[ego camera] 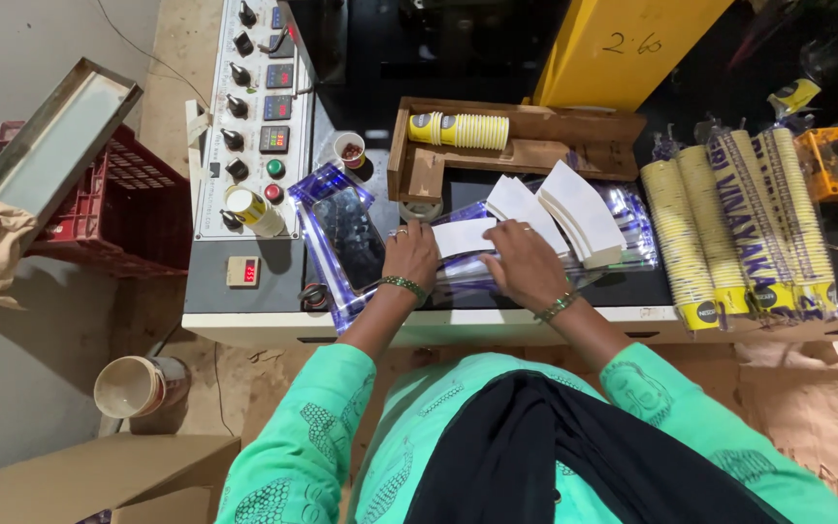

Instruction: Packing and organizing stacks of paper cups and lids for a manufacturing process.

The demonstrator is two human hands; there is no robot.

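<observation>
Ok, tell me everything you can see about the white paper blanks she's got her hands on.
The white paper blanks are flat, fan-shaped cut sheets, plain white on the sides that show and seemingly thin card. They lie in overlapping stacks fanned across a clear plastic tray with purple edges on the dark machine top. The left hand presses one loose sheet near the tray's middle; the right hand rests on the stack beside it.

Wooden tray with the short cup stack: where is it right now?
Head view, top centre: the wooden tray sits on the machine top beyond both hands, below the yellow housing, right of the control panel, holding a lying yellow cup stack.
</observation>
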